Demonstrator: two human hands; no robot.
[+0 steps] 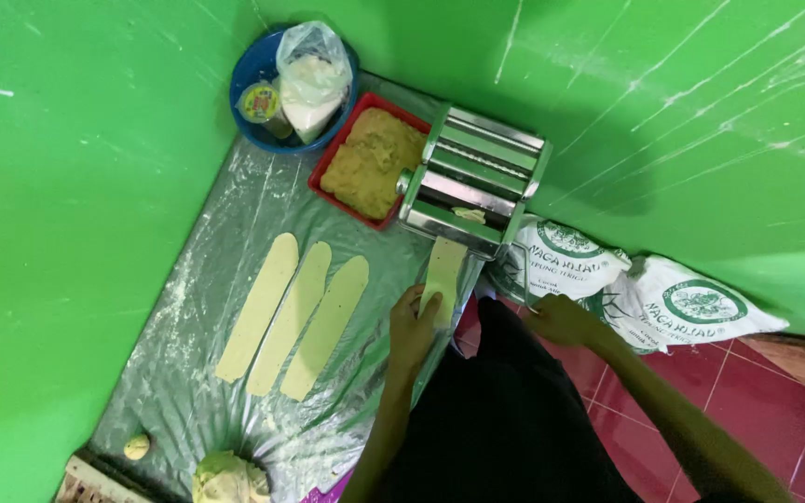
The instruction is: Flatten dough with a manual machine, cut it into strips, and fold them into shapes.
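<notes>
Our left hand point(414, 321) sits under the dough sheet point(443, 267) coming out of the near side of the pasta machine point(473, 180), fingers curled loosely around the sheet's lower end, so it is cupping the dough rather than clamping it. The sheet hangs from the rollers straight down to that hand.

Our right hand point(561, 319) is closed around the crank handle point(520, 276) on the machine's right side, just near of the machine body.

The machine stands at the far right edge of the desk point(188, 373), which is covered in flour-dusted plastic film. Three finished dough strips point(293, 315) lie side by side left of our left hand, apart from each other, angled slightly.

Far of the strips, touching the machine's left side, is a red tray point(328, 168) full of crumbly dough. Just left of that is a blue bowl point(244, 79) with a plastic bag of flour point(311, 79) and a small jar in it.

Near edge of the desk: a dough lump point(228, 478) and a small dough ball point(136, 446), well apart from the hands.

Two white sacks point(645, 289) lie on the red floor right of the machine.
</notes>
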